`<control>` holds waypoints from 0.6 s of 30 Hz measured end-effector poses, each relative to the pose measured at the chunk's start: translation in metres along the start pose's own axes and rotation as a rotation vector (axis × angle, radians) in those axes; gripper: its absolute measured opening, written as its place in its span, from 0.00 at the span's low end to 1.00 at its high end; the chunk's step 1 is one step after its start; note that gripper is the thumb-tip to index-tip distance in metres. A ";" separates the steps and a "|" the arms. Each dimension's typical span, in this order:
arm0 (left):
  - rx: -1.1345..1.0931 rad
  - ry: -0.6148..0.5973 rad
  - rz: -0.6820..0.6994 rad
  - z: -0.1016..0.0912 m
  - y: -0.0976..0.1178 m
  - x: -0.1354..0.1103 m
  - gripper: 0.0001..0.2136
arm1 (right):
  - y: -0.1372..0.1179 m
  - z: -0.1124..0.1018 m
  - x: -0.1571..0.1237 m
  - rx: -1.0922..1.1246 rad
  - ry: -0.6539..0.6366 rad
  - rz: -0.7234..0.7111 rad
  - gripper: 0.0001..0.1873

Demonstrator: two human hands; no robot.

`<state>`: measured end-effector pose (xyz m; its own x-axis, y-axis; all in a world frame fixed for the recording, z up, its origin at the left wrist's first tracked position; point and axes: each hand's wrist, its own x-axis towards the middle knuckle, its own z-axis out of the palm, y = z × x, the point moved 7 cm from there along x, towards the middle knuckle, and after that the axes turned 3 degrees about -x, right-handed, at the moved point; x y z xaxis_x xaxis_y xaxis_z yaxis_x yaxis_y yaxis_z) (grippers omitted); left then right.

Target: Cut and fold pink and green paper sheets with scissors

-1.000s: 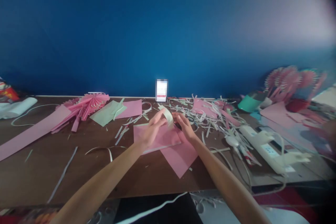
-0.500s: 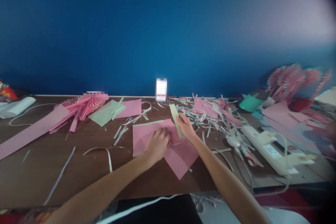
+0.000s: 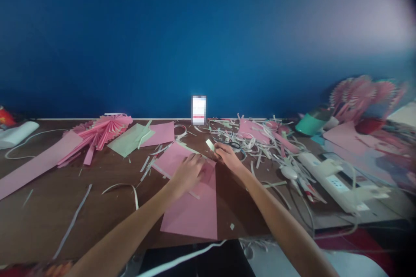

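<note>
My left hand [image 3: 188, 172] lies palm down, fingers together, on a stack of pink paper sheets [image 3: 195, 207] at the middle of the brown table [image 3: 65, 199]. Just to its right, my right hand [image 3: 227, 156] pinches a small pale green paper strip [image 3: 210, 144] that sticks up from its fingers at the upper right corner of the pink sheets. One pink sheet reaches toward the table's near edge.
Pink folded paper fans [image 3: 100, 132], a pale green sheet [image 3: 130, 139] and a long pink strip [image 3: 35, 164] lie at the left. A heap of paper trimmings [image 3: 260, 143] and a white power strip [image 3: 338, 181] lie at the right. More pink fans [image 3: 364, 93] stand far right.
My left hand let go of the green strip and dropped onto the pink sheets, which have turned and slid toward me. The right hand kept the strip and lowered it.
</note>
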<state>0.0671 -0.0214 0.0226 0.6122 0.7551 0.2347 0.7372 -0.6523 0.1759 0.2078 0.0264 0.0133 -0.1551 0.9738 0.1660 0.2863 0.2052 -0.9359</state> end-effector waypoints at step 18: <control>-0.068 0.021 -0.056 0.007 -0.019 -0.003 0.15 | -0.004 -0.017 -0.004 -0.650 0.210 -0.121 0.15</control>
<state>0.0535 -0.0109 0.0114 0.5636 0.7897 0.2423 0.7488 -0.6123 0.2538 0.2231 0.0231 0.0218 -0.0545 0.9253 0.3754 0.7969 0.2668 -0.5419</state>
